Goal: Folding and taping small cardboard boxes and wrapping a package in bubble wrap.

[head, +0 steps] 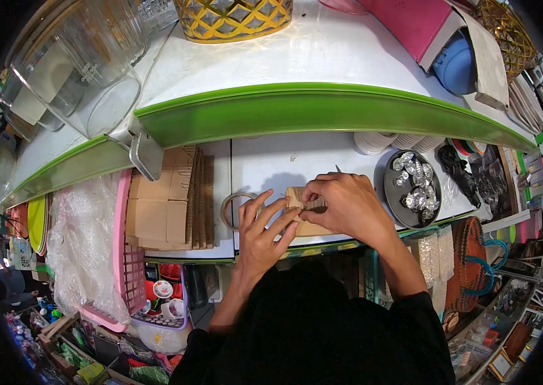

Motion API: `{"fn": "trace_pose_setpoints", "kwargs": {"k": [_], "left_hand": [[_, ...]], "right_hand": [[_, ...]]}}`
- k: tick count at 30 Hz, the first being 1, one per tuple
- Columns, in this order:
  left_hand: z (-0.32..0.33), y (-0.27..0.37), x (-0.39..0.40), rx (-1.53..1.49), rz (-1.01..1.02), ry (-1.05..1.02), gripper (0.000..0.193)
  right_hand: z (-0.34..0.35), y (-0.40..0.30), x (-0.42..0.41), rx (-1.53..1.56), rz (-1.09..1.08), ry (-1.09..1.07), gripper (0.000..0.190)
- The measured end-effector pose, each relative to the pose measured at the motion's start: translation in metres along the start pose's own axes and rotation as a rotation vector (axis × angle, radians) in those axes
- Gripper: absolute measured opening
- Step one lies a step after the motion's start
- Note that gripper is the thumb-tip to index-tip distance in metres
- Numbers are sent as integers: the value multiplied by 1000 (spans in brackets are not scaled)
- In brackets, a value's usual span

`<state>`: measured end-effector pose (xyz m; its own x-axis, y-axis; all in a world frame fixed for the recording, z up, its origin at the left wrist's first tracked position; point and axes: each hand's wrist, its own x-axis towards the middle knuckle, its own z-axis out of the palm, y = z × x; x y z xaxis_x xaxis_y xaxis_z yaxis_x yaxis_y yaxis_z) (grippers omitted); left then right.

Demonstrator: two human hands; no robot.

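Note:
A small ridged brown piece [317, 206], perhaps corrugated cardboard, is pinched between the thumb and fingers of my right hand [348, 204]. Beneath it a light tan board [317, 230], wood or cardboard, lies flat near the front edge of the white shelf. My left hand [263, 236] reaches in from the left with its fingers spread, the index fingertip close to the pinched piece. Whether that fingertip touches it, I cannot tell. Just left of this hand a roll of tape [226, 211] rests on its side face. My fingers hide part of the board and the piece.
Folded cardboard sheets [163, 202] stand at left beside a pink plastic basket [122, 240]. A dark plate [389, 192] holds crumpled foil pieces [420, 199] at right. Above my hands runs a shelf's green edge [300, 110], with glass containers [103, 53] and a pink box [411, 24].

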<state>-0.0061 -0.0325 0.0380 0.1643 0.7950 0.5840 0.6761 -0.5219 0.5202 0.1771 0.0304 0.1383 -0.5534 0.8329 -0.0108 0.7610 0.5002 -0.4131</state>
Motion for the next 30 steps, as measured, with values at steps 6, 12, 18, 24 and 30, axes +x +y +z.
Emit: {"fn": "trace_pose_setpoints", "kwargs": {"k": [6, 12, 18, 24, 30], "left_hand": [[1, -1, -2, 9, 14, -5, 27], [2, -2, -3, 7, 33, 4, 28], [2, -2, -3, 3, 45, 7, 28], [2, -1, -3, -9, 37, 6, 27], [3, -1, -4, -15, 28, 7, 25]], "right_hand": [[-1, 3, 3, -14, 1, -59, 28], [-6, 5, 7, -34, -19, -109, 23], [-4, 5, 12, -25, 5, -66, 18], [-2, 5, 15, -12, 36, -56, 18], [1, 4, 17, -25, 54, -48, 18]]}}
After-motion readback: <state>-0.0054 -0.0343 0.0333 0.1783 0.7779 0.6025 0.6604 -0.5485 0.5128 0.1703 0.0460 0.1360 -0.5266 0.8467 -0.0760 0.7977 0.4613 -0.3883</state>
